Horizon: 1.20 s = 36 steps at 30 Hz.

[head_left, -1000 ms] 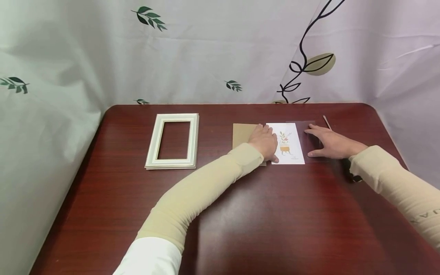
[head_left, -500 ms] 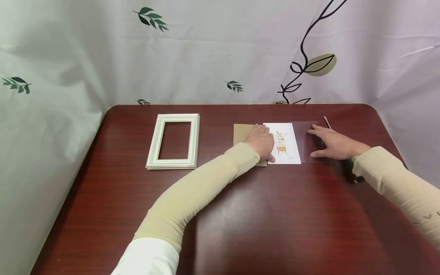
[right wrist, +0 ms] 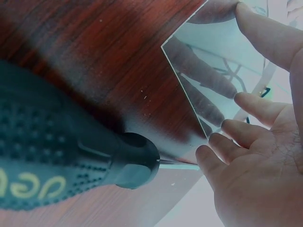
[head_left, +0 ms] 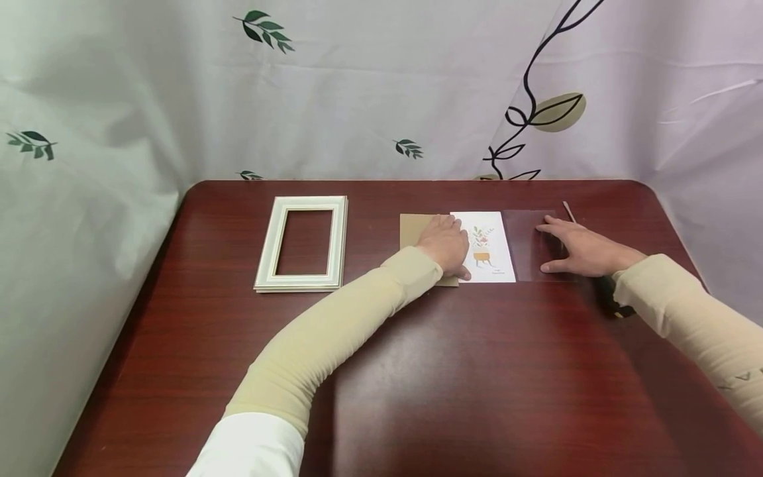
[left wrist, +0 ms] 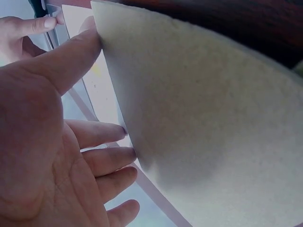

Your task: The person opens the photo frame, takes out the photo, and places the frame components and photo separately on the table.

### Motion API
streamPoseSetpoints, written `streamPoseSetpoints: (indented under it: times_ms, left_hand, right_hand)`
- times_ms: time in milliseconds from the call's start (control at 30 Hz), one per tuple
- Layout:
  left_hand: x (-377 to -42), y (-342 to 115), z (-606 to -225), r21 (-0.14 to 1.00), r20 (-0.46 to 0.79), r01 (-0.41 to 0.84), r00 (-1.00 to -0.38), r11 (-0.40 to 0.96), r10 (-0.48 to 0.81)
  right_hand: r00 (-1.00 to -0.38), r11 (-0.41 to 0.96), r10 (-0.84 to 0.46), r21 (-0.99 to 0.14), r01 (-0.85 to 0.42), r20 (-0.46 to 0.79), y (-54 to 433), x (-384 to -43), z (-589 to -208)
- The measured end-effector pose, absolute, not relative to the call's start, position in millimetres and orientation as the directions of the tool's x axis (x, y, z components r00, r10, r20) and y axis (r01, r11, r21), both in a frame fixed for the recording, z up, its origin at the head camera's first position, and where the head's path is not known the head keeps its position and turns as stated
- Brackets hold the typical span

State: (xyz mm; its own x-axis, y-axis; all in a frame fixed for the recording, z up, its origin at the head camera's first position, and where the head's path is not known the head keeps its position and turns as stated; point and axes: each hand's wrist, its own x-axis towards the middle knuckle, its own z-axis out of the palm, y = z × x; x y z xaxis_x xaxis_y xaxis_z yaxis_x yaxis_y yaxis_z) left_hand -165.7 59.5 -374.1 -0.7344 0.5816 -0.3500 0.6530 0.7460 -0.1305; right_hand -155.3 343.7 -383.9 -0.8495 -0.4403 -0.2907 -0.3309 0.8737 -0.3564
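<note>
My left hand (head_left: 444,242) lies over the right edge of a brown backing board (head_left: 411,228) and the left edge of a white print (head_left: 495,245) showing a potted plant. In the left wrist view its thumb and fingertips meet the board's edge, the fingers spread fairly straight. To the right of the print lies a clear sheet (head_left: 524,245), its corner sharp in the right wrist view. My right hand (head_left: 587,250) spreads its fingers over that sheet, fingertips touching its surface, where they are mirrored. The hand grips nothing.
A cream picture frame (head_left: 268,245) lies at the left of the dark red table (head_left: 453,371). A screwdriver with a dark dotted handle (right wrist: 71,142) lies beneath the right wrist, its shaft (head_left: 569,212) pointing to the back edge. A leaf-patterned curtain (head_left: 334,86) hangs behind.
The left hand has slid left, taking the print and, a little, the board with it. More of the clear sheet shows beside the print. The right hand has shifted slightly right.
</note>
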Motion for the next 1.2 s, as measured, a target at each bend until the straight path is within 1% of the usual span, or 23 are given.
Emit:
streamPoseSetpoints:
  times_ms: [333, 433, 533, 667, 767, 1000, 1200]
  left_hand:
    - [-167.9, 57.4, -374.3, -0.107, -0.366, 0.647, -0.732, 0.755, 0.575]
    - [-169.1, 56.6, -374.2, -0.094, -0.379, 0.647, -0.726, 0.757, 0.573]
    - [-171.5, 53.0, -371.7, -0.061, -0.382, 0.648, -0.718, 0.759, 0.582]
    - [-177.5, 40.3, -363.2, 0.015, -0.364, 0.645, -0.708, 0.764, 0.605]
    - [-183.1, 24.4, -356.8, 0.063, -0.364, 0.639, -0.701, 0.767, 0.613]
    - [-187.8, -11.2, -356.2, 0.114, -0.429, 0.611, -0.681, 0.784, 0.593]
    - [-182.7, -24.2, -361.5, 0.123, -0.432, 0.621, -0.669, 0.775, 0.605]
  right_hand:
    - [-0.849, 0.873, -0.444, -0.351, -0.339, -0.285, 346.1, -154.9, -385.1]
    - [-0.856, 0.87, -0.443, -0.357, -0.339, -0.265, 344.1, -154.5, -384.1]
    - [-0.863, 0.859, -0.455, -0.365, -0.359, -0.22, 337.6, -153.6, -382.6]
    - [-0.862, 0.835, -0.481, -0.384, -0.394, -0.16, 321.1, -149.9, -380.3]
    - [-0.853, 0.817, -0.504, -0.396, -0.419, -0.138, 306.0, -146.6, -378.7]
    - [-0.816, 0.78, -0.567, -0.389, -0.49, -0.109, 271.7, -144.4, -378.0]
    - [-0.786, 0.746, -0.612, -0.397, -0.535, -0.091, 234.8, -152.4, -382.6]
